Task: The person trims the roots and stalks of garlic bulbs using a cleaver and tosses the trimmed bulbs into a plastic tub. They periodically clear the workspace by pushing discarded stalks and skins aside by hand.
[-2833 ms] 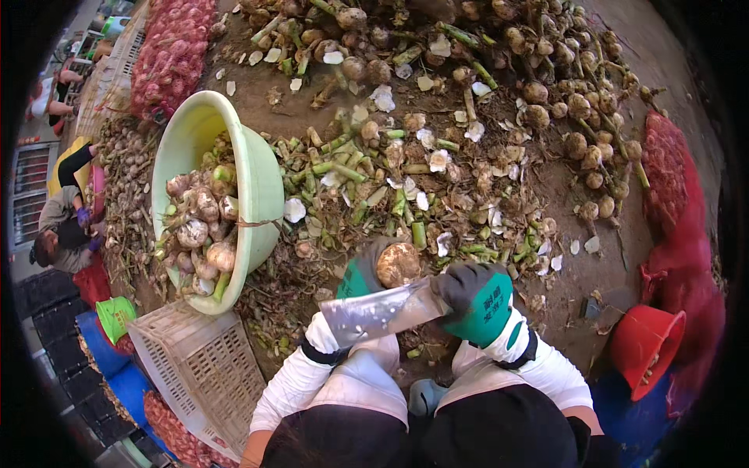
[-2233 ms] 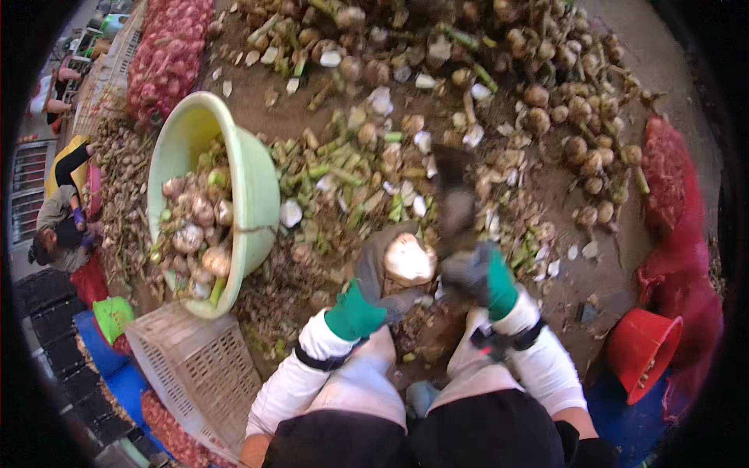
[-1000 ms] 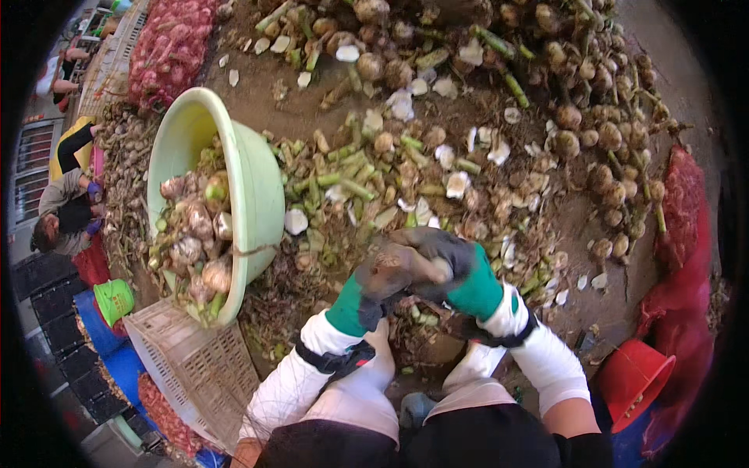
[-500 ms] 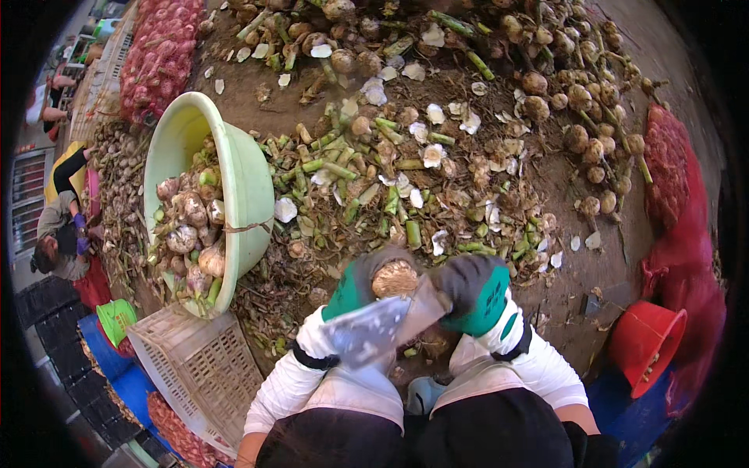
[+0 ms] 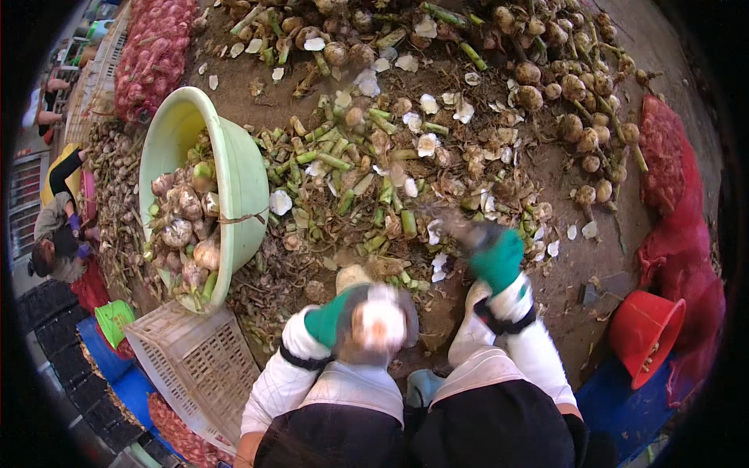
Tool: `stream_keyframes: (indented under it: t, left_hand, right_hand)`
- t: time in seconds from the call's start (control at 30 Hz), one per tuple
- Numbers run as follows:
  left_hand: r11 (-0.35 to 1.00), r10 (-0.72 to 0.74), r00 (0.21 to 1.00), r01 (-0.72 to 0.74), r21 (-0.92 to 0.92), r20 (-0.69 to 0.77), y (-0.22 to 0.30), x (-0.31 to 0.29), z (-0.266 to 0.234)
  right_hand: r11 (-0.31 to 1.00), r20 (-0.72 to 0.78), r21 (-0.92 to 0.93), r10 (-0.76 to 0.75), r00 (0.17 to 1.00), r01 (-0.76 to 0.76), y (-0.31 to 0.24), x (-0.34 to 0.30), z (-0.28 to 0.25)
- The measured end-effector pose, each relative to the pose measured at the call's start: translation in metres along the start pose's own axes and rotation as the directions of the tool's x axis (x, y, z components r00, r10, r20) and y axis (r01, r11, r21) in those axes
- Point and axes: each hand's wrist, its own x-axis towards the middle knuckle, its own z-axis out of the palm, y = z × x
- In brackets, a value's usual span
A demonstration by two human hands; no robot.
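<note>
My left hand [image 5: 349,324], in a grey and green glove, is closed around a garlic bulb [image 5: 381,321] above my left knee. The bulb's pale, round face points up, slightly blurred. My gloved right hand [image 5: 493,253] is over the litter in front of my right knee, its fingers curled and smeared by motion. The knife [image 5: 446,220] in it is only a faint streak, its blade hard to make out. Beneath and ahead of both hands lie cut green stems [image 5: 408,224], roots and white peel [image 5: 427,144].
A tilted pale green tub [image 5: 248,195] at left holds garlic bulbs [image 5: 178,232]. Near it lies a beige plastic crate [image 5: 191,355]. Uncut garlic [image 5: 577,90] is piled at far right. A red bucket [image 5: 646,335] and red mesh bags [image 5: 675,249] lie right. Another person [image 5: 58,242] sits far left.
My hands have moved apart. The right one went up and to the right with the knife, away from the bulb. My left hand has dropped slightly, and the bulb now shows a white face.
</note>
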Motion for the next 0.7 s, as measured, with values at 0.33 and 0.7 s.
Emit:
stream_keyframes:
  t: [0.33, 0.7]
  left_hand:
    - [0.173, 0.543, 0.751, 0.339, 0.925, -0.377, 0.009, 0.063, -0.004]
    - [0.991, -0.123, 0.753, 0.123, -0.046, -0.647, 0.004, 0.056, -0.009]
  right_hand:
    - [0.697, 0.509, 0.582, 0.089, 0.856, -0.418, -0.058, 0.002, -0.001]
    - [0.926, 0.154, -0.250, -0.249, 0.956, 0.281, 0.003, 0.037, -0.008]
